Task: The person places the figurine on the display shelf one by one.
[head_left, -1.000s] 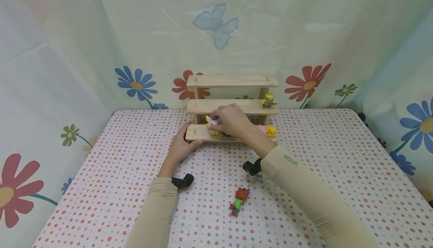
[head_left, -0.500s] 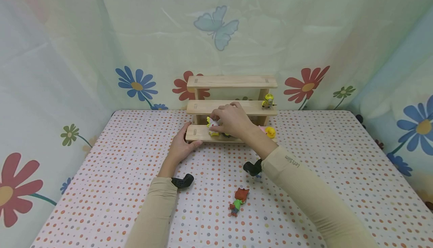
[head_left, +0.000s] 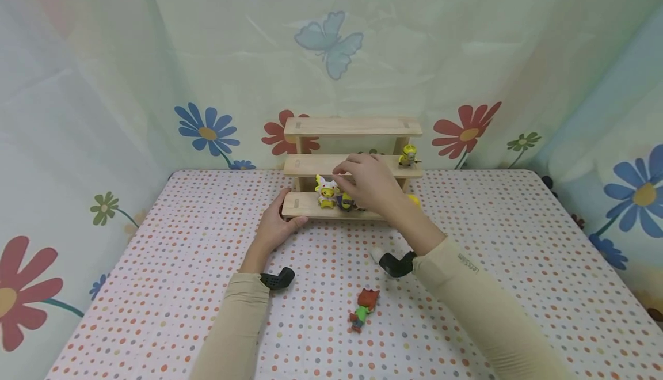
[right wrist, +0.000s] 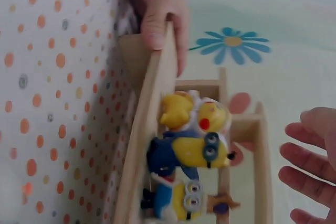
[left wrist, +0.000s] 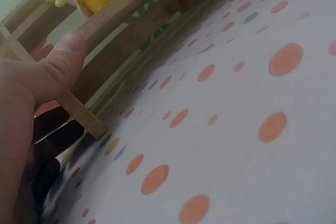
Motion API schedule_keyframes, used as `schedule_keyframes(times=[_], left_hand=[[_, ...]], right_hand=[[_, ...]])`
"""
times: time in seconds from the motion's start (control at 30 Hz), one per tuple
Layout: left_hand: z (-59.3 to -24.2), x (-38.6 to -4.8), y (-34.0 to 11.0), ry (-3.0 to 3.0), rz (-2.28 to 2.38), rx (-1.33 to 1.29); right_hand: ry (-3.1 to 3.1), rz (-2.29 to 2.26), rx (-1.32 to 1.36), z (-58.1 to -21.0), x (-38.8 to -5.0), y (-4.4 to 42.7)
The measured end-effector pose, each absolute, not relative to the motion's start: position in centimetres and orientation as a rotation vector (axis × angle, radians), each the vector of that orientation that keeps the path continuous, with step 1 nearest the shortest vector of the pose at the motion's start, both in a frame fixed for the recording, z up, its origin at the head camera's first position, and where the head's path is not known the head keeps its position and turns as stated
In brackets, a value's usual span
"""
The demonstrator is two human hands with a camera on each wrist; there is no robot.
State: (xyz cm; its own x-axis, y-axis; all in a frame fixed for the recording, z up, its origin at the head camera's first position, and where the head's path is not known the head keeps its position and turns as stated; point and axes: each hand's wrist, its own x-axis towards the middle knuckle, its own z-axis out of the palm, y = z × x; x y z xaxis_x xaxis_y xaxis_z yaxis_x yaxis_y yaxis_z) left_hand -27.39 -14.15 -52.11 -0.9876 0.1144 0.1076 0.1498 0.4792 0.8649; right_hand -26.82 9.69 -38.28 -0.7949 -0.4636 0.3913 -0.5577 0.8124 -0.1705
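My left hand grips the left end of the three-step wooden shelf, its thumb at the front edge of the lowest step. On that step stands a yellow toy figure in a white hood, upright. Beside it is a Minion figure in dark blue; the right wrist view shows another Minion figure alongside. My right hand hovers just right of the hooded figure, fingers apart from it and holding nothing. It partly hides the step and a yellow duck.
A Minion figure stands at the right end of the middle step. A fox figure in green lies on the dotted tablecloth in front. Something whitish shows beside the right wrist camera. A flowered curtain hangs behind.
My right hand has let go of the white-hooded figure and moved slightly right, so the figure and the Minion beside it show. My left hand keeps its grip on the shelf.
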Motion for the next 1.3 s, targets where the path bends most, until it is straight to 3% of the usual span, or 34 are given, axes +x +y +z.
schedule_keyframes(times=[0.4, 0.63, 0.87, 1.3], left_hand=[[-52.2, -27.5, -14.3, -2.705, -1.554, -0.212], [-52.1, -27.5, -14.4, -2.704, -1.549, -0.216], [-52.1, -27.3, -14.3, -2.714, -1.544, -0.215], [-52.0, -27.3, -14.2, -2.727, -1.515, -0.223]], right_hand=[[-2.785, 0.574, 0.521, -40.4, -21.7, 14.8], [-3.148, 0.476, 0.67, -40.4, -20.3, 16.6], [-3.43, 0.408, 0.71, -42.2, -19.7, 16.2], [-3.345, 0.073, 0.623, -44.7, -19.3, 14.4]])
